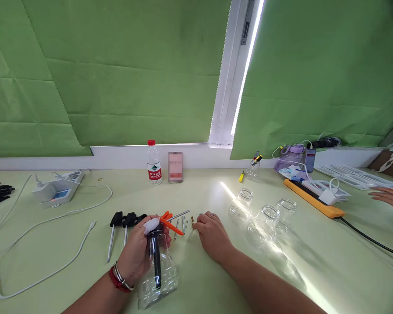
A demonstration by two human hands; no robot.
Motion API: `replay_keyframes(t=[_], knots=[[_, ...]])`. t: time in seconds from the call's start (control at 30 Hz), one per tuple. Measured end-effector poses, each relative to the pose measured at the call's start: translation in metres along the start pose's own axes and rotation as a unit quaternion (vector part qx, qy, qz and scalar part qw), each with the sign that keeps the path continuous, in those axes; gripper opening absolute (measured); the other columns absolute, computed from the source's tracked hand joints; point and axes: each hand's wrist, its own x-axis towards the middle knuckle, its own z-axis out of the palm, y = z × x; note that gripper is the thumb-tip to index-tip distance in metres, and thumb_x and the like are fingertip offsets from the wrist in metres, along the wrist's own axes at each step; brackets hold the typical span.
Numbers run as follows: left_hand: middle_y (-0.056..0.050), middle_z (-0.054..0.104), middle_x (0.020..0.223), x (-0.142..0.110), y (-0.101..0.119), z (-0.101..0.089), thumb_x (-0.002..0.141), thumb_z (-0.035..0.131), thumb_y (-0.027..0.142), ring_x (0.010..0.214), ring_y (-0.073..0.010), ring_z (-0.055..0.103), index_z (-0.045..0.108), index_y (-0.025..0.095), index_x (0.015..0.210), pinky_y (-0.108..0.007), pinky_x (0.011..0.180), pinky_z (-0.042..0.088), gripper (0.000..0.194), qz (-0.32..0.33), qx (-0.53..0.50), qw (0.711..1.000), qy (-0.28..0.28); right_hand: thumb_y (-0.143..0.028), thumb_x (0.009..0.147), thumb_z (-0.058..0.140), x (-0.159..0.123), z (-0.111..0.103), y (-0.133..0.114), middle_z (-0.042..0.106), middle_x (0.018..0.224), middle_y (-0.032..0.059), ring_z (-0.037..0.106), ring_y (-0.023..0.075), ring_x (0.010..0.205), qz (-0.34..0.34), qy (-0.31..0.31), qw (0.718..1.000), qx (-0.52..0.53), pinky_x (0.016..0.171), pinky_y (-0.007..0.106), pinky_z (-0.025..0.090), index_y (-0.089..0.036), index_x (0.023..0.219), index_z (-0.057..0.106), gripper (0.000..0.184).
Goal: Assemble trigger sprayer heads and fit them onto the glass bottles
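My left hand (138, 255) is wrapped round the neck of a clear glass bottle (159, 279) that lies tilted on the pale green table (68, 279). A black-handled tool sits inside the bottle. A white bandage covers my left thumb. My right hand (212, 233) rests knuckles up on the table, fingers curled down over small screws (191, 219) beside several metal rods (180, 216). An orange-handled tool (170, 223) lies between my two hands. What the right fingers pinch is hidden.
Black-handled screwdrivers (122, 220) lie to the left. Several empty glass bottles (265, 216) stand to the right. A water bottle (154, 163), a white device with cables (57, 189), an orange power strip (314, 198) and another person's hand (389, 198) are around.
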Motion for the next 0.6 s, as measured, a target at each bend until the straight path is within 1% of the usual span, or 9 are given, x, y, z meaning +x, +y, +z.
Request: replay_keyframes(t=[0.13,0.2,0.23,0.27,0.3,0.4,0.43,0.5,0.6], knots=[[-0.001,0.062,0.064,0.0,0.002,0.003,0.073,0.067,0.028,0.055,-0.0153,0.06,0.057,0.015,0.078,-0.028,0.054,0.05,0.017,0.008,-0.002,1.0,0.009,-0.009,0.086,0.045,-0.004,-0.011,-0.004,0.063,0.084,0.0051,0.051,0.0185,0.084,0.019,0.033,0.996,0.085,0.082,0.032,0.036,-0.022,0.083,0.07,0.028],[-0.001,0.063,0.067,-0.001,0.002,0.005,0.073,0.068,0.032,0.059,-0.0171,0.062,0.057,0.015,0.081,-0.028,0.053,0.05,0.021,0.024,0.002,1.0,0.018,-0.021,0.088,0.047,-0.01,-0.019,-0.011,0.063,0.085,0.0059,0.052,0.0196,0.085,0.043,0.027,0.981,0.185,0.082,0.034,0.038,-0.02,0.083,0.068,0.021],[-0.002,0.064,0.069,-0.001,0.002,0.007,0.074,0.068,0.033,0.062,-0.0181,0.063,0.058,0.016,0.084,-0.028,0.054,0.051,0.023,0.036,0.001,0.999,0.026,-0.03,0.089,0.048,-0.014,-0.022,-0.015,0.063,0.085,0.0061,0.053,0.0199,0.084,0.062,0.002,0.963,0.261,0.08,0.034,0.039,-0.019,0.084,0.067,0.022],[-0.002,0.065,0.073,-0.002,0.002,0.008,0.074,0.069,0.035,0.066,-0.019,0.064,0.058,0.016,0.087,-0.028,0.056,0.051,0.025,0.049,-0.004,0.998,0.037,-0.04,0.089,0.047,-0.017,-0.024,-0.019,0.062,0.084,0.0063,0.055,0.0198,0.082,0.084,-0.038,0.931,0.352,0.078,0.033,0.041,-0.018,0.084,0.066,0.029],[-0.003,0.066,0.077,-0.002,0.002,0.009,0.073,0.069,0.035,0.071,-0.0196,0.065,0.058,0.017,0.09,-0.029,0.06,0.052,0.028,0.065,-0.011,0.997,0.048,-0.05,0.089,0.044,-0.021,-0.027,-0.023,0.062,0.083,0.0067,0.056,0.0195,0.079,0.106,-0.088,0.882,0.452,0.075,0.033,0.042,-0.017,0.086,0.064,0.039],[-0.003,0.067,0.09,-0.004,0.001,0.011,0.074,0.069,0.037,0.085,-0.0194,0.064,0.058,0.018,0.096,-0.029,0.073,0.052,0.031,0.115,-0.03,0.991,0.061,-0.066,0.081,0.045,-0.029,-0.03,-0.035,0.063,0.086,0.0071,0.061,0.0188,0.075,0.149,-0.217,0.684,0.68,0.071,0.034,0.046,-0.017,0.103,0.056,0.054],[-0.003,0.067,0.092,-0.004,0.001,0.012,0.075,0.069,0.037,0.086,-0.0188,0.063,0.058,0.019,0.097,-0.029,0.075,0.051,0.031,0.125,-0.028,0.99,0.057,-0.065,0.077,0.052,-0.03,-0.03,-0.038,0.063,0.086,0.0064,0.062,0.0186,0.075,0.16,-0.231,0.639,0.716,0.071,0.035,0.047,-0.019,0.108,0.052,0.055],[-0.003,0.067,0.095,-0.005,0.002,0.013,0.076,0.068,0.035,0.086,-0.0177,0.062,0.057,0.02,0.098,-0.029,0.076,0.05,0.029,0.128,-0.015,0.991,0.048,-0.053,0.071,0.068,-0.031,-0.032,-0.04,0.062,0.085,0.0038,0.063,0.0175,0.073,0.184,-0.219,0.601,0.746,0.071,0.036,0.049,-0.021,0.112,0.047,0.057],[-0.004,0.067,0.092,-0.008,0.005,0.015,0.074,0.069,0.032,0.083,-0.0185,0.061,0.057,0.021,0.092,-0.028,0.071,0.049,0.025,0.123,0.039,0.991,0.04,-0.043,0.071,0.071,-0.028,-0.035,-0.038,0.06,0.08,0.0005,0.062,0.0155,0.068,0.213,-0.168,0.601,0.752,0.069,0.036,0.051,-0.021,0.107,0.048,0.048]])
